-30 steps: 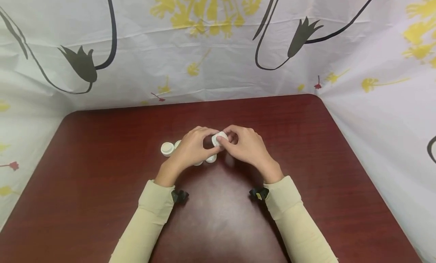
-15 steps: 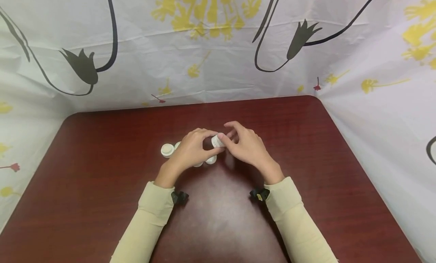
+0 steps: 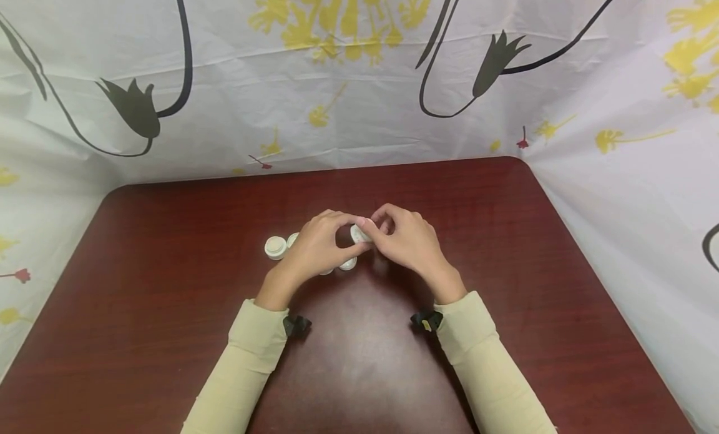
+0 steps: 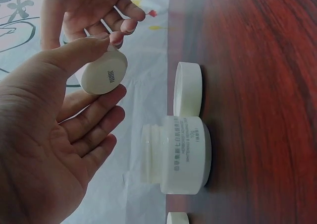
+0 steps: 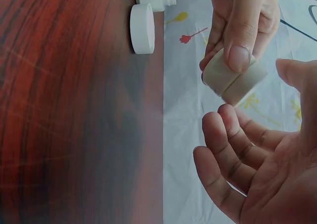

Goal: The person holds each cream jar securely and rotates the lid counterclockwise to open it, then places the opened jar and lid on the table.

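Observation:
Above the table, my left hand (image 3: 317, 243) pinches a small white cream jar (image 3: 359, 234) between thumb and fingers. The jar lies tilted, and its round base (image 4: 106, 73), with small print, shows in the left wrist view. A seam between jar and lid is visible in the right wrist view. Around the lid side hovers my right hand (image 5: 257, 169), its fingers loosely bent and its thumb apart from the jar. Beneath my left hand an uncapped white jar (image 4: 185, 154) with printed text stands upright beside a loose white lid (image 4: 188, 87).
Another white jar (image 3: 275, 248) stands left of my left hand, with a white piece (image 3: 293, 239) partly hidden behind that hand. The dark red wooden table (image 3: 359, 359) reaches back to a patterned white cloth (image 3: 359, 128).
The jar has been tipped and turned slightly in my left hand. My right fingers have lifted away from it, then come back in close. The pieces on the table have stayed put.

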### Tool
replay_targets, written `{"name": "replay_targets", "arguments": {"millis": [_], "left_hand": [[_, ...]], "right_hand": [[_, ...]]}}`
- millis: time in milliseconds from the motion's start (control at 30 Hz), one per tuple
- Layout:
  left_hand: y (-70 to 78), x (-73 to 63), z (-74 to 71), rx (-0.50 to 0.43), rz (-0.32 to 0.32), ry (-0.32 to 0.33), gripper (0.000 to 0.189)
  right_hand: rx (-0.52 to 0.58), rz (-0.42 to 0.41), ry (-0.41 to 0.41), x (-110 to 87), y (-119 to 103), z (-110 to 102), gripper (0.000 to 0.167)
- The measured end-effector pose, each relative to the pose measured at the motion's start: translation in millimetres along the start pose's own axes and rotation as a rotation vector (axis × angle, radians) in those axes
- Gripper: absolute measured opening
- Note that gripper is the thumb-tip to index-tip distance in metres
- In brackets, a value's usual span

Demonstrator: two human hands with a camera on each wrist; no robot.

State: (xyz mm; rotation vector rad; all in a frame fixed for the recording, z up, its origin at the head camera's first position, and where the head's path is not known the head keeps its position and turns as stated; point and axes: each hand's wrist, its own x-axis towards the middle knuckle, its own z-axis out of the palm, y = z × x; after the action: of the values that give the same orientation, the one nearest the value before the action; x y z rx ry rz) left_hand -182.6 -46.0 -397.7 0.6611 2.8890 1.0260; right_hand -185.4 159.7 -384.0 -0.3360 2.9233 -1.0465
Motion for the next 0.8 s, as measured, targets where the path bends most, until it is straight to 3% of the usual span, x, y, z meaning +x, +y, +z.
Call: {"name": "replay_targets", "arguments": {"millis": [367, 800], "left_hand": [[-1.5, 0.9, -0.6, 0.008, -0.008, -0.009, 0.05], [-2.7, 2.3, -1.5, 0.016, 0.007, -0.003, 0.048]], "right_hand": [[0.03, -0.028, -0.012, -0.4, -1.5, -0.1, 0.033], [0.024, -0.049, -0.033, 0.4, -1.0, 0.3, 0.034]]}}
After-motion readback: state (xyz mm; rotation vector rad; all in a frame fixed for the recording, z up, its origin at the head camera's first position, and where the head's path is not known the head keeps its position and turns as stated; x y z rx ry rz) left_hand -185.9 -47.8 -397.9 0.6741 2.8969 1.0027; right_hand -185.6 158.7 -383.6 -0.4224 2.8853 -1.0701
